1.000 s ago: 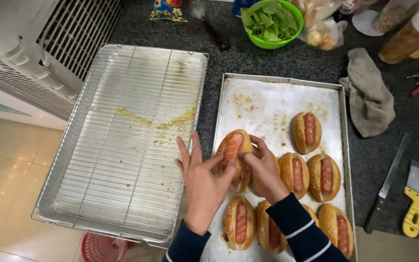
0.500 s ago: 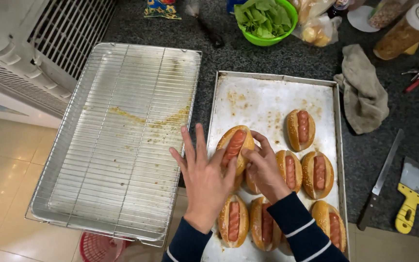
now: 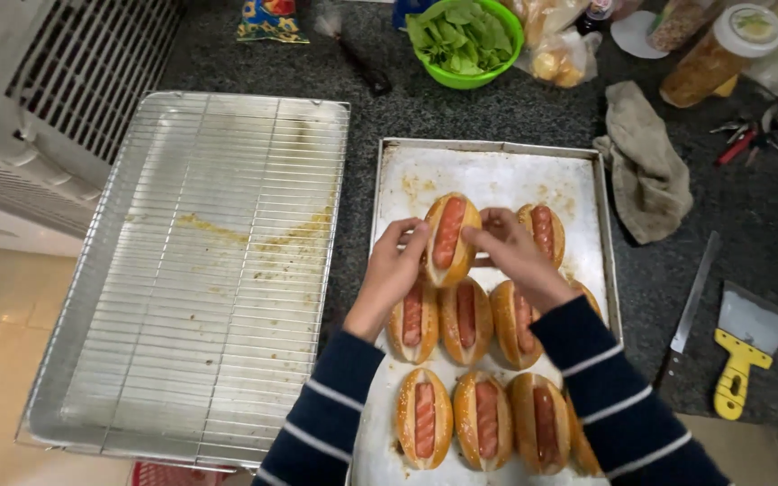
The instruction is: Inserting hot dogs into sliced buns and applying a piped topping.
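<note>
We see the scene under soft, even indoor light that seems to fall from above, bright enough to read every surface. The wire rack [image 3: 200,270] at left centre and the baking tray [image 3: 497,175] in the middle give back a dull sheen rather than hard glare. Shadows stay faint and short; a soft one lies under the hands on the tray. The dark counter [image 3: 362,117] swallows detail along the top of the frame. Focus holds well at centre, while the upper corners look slightly soft and smeared. Straight edges bow a little toward the borders, as a wide lens gives.
</note>
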